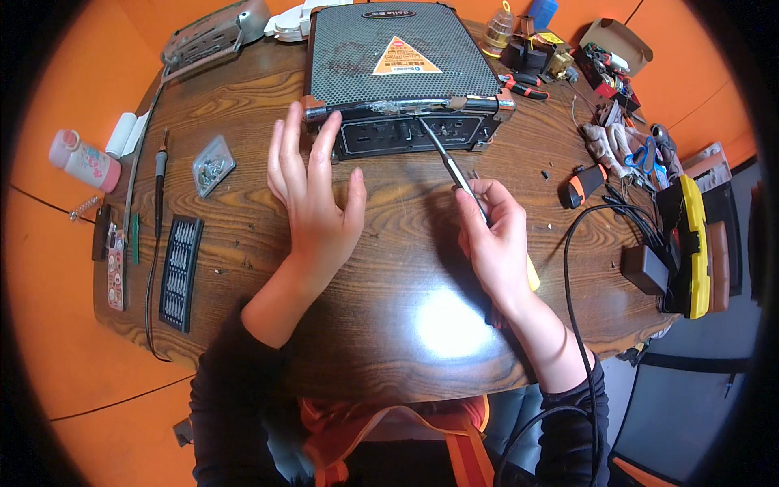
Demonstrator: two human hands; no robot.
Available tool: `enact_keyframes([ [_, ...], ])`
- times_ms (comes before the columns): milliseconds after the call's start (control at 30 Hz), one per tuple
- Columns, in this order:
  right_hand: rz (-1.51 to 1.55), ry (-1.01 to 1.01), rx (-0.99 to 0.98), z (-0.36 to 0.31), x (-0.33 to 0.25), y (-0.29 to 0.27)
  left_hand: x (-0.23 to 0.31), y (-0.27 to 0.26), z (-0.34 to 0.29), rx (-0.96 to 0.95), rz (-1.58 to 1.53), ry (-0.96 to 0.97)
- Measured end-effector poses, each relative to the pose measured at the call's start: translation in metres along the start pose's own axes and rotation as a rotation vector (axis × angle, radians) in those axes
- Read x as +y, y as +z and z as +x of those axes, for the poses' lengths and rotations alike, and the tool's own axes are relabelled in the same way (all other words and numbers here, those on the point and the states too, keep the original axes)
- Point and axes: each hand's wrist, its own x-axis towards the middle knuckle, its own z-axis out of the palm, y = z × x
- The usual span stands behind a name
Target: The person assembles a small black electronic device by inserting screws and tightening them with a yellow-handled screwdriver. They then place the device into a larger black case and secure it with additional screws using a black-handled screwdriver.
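Note:
A portable speaker [345,65] with a grey mesh grille and an orange-and-white triangular sticker lies at the far middle of the table. Its black control panel [406,136] faces me. My right hand [495,231] grips a slim silver-and-black screwdriver [452,166], whose tip meets the edge just above that panel. Along this edge the trim looks scuffed and torn. My left hand [316,191] is raised with fingers spread, the fingertips near the speaker's left front corner; whether they touch it I cannot tell. Part of a yellow item [532,274] shows beneath my right hand.
To the left lie a bit set [180,272], a soldering iron [161,174], a clear box of screws [213,166] and a pink bottle [85,161]. Pliers [526,86], gloves [604,146], a yellow-edged case [694,243] and a black cable [568,268] occupy the right.

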Motion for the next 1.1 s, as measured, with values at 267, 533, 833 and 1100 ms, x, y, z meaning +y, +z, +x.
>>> enact_keyframes([
  [267,0.129,0.111,-0.121,-0.0031,-0.0047,0.0049,-0.0066,0.0064,-0.0001,-0.118,0.031,-0.112],
  [533,0.253,0.166,-0.117,-0.0053,-0.0043,0.0066,-0.0081,0.0050,-0.0001,-0.122,0.030,-0.101],
  [833,0.239,0.162,-0.142,-0.0061,-0.0055,0.0085,-0.0090,0.0057,-0.0004,-0.124,-0.003,-0.102],
  [1100,0.129,0.110,-0.147,-0.0020,0.0021,0.0047,-0.0087,0.0049,0.0003,-0.130,-0.017,-0.105],
])
